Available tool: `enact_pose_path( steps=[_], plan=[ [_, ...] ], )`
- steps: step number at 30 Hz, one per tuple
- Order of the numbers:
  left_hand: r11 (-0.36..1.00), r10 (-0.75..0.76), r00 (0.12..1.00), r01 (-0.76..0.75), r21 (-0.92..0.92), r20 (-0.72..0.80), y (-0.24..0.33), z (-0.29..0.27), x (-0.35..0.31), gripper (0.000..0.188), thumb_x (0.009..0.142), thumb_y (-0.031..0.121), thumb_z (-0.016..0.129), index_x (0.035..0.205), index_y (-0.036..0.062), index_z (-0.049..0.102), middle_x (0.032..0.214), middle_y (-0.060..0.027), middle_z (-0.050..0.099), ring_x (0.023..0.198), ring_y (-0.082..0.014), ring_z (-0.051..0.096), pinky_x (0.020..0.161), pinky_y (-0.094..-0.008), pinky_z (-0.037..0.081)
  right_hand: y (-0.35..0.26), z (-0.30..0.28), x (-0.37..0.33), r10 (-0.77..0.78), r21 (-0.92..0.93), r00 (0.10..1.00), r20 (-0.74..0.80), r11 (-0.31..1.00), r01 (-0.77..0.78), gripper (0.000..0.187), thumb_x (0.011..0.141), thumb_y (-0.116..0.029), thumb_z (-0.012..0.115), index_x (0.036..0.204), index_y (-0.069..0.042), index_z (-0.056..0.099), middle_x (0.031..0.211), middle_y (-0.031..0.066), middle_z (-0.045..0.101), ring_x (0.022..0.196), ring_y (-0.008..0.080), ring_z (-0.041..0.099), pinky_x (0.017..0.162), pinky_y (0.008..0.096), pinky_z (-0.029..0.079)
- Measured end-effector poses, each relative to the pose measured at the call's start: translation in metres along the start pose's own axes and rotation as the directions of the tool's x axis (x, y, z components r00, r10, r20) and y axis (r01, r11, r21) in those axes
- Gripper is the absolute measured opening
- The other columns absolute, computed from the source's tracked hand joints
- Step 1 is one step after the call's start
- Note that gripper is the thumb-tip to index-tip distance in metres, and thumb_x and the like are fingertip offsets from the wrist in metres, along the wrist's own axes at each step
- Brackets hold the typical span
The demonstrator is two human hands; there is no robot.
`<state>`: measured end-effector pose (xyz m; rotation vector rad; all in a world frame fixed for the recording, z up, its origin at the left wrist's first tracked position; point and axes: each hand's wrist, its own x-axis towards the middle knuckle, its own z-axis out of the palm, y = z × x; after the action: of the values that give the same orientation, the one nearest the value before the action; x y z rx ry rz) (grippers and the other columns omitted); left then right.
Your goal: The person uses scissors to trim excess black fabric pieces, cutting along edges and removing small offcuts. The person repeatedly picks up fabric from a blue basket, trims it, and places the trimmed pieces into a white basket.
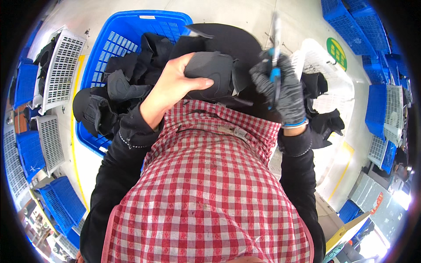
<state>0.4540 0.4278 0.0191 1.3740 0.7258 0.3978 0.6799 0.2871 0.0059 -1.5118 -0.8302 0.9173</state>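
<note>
My bare left hand (pixel 177 79) grips a black shoe upper (pixel 212 72) over my lap, thumb on its near face and fingers behind it. To the right, my right hand (pixel 280 85) wears a grey knit glove and is closed round blue-handled scissors (pixel 275 72). Their metal blade points up and away, blurred, apart from the upper. Other black pieces lie on my lap beneath and beyond the held upper, partly hidden by it.
A blue basket (pixel 112 26) at the left holds several black uppers (pixel 98 109). At the right, a white basket (pixel 346 83) stands with more black pieces (pixel 322 125) beside and in it. Blue and white crates (pixel 61 70) line both sides.
</note>
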Motion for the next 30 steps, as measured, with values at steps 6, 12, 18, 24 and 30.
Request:
enact_pose_path(
  steps=[6, 12, 18, 24, 30],
  plan=[
    [0.974, 0.193, 0.974, -0.205, 0.094, 0.121, -0.021, -0.012, -0.006, 0.074, 0.078, 0.012, 0.088, 0.145, 0.0062, 0.056, 0.131, -0.0055, 0.064, 0.119, -0.0180, 0.062, 0.107, -0.0324, 0.046, 0.055, 0.033, -0.019, -0.074, 0.078, 0.996, 0.056, 0.995, 0.070, 0.045, 0.091, 0.002, 0.075, 0.133, -0.003, 0.059, 0.101, 0.0055, 0.073, 0.093, 0.0142, 0.069, 0.082, 0.0286, 0.058],
    [0.999, -0.032, 0.981, 0.023, 0.050, 0.189, -0.018, -0.010, 0.000, 0.050, 0.086, 0.009, 0.081, 0.133, 0.0060, 0.064, 0.118, -0.0014, 0.070, 0.109, -0.0111, 0.064, 0.099, -0.0279, 0.051, 0.062, 0.040, -0.004, -0.324, -0.375, 0.942, 0.088, 0.865, 0.333, 0.045, 0.088, -0.009, 0.078, 0.130, -0.005, 0.063, 0.107, 0.0150, 0.073, 0.094, 0.0300, 0.073, 0.083, 0.0366, 0.058],
    [0.988, 0.117, 0.993, -0.119, 0.094, 0.026, -0.038, 0.005, 0.006, 0.031, 0.093, 0.008, 0.076, 0.122, 0.0034, 0.068, 0.106, 0.0006, 0.071, 0.098, -0.0088, 0.066, 0.090, -0.0257, 0.054, 0.082, 0.022, -0.006, -0.258, -0.522, 0.966, -0.031, 0.828, 0.205, 0.040, 0.090, -0.008, 0.076, 0.127, -0.006, 0.062, 0.108, 0.0196, 0.071, 0.093, 0.0347, 0.071, 0.079, 0.0393, 0.056],
    [0.994, 0.104, 0.994, -0.103, 0.044, -0.028, -0.038, 0.002, 0.015, 0.028, 0.097, 0.013, 0.073, 0.122, 0.0011, 0.069, 0.102, -0.0004, 0.072, 0.093, -0.0076, 0.065, 0.088, -0.0237, 0.053, 0.053, 0.002, -0.072, 0.257, 0.784, 0.942, 0.217, 0.528, -0.325, 0.036, 0.100, -0.016, 0.072, 0.132, -0.007, 0.060, 0.110, 0.0042, 0.065, 0.097, 0.0130, 0.063, 0.084, 0.0267, 0.055],
    [0.971, 0.132, 0.985, -0.152, 0.187, 0.111, -0.047, 0.018, 0.016, 0.029, 0.099, 0.016, 0.072, 0.124, 0.0032, 0.068, 0.106, 0.0022, 0.070, 0.099, -0.0077, 0.063, 0.092, -0.0238, 0.050, 0.059, 0.028, -0.080, 0.193, 0.291, 0.944, 0.267, 0.918, -0.269, 0.034, 0.102, -0.027, 0.069, 0.127, -0.004, 0.062, 0.103, 0.0002, 0.063, 0.093, 0.0107, 0.059, 0.083, 0.0265, 0.049]
  ],
)
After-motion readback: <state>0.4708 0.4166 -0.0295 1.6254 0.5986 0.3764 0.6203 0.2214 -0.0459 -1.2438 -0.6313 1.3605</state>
